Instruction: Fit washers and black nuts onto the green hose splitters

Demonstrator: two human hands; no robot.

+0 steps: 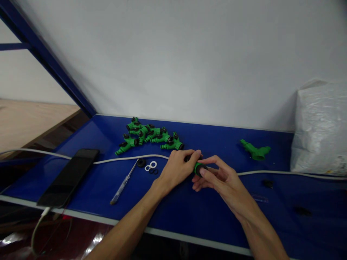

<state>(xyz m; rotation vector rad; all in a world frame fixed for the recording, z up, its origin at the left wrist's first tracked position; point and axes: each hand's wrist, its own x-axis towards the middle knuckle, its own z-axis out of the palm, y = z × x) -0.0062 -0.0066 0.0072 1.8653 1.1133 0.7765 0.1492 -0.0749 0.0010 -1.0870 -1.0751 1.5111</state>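
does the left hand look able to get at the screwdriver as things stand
Probably yes, though the left hand seems busy at the green fitting with the right hand and would likely have to let go first; nothing appears to cover the screwdriver.

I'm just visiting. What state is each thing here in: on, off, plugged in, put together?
Left hand: gripping held fitting.
Right hand: gripping it too.
Clustered green fittings: black parts attached.
Lone green fitting: no black parts visible.
Phone: screen dark, cord plugged in.
Screwdriver: lying down, tip at black ring.
White rings: loose, lying flat.
Plastic bag: bulging; cannot tell if sealed.
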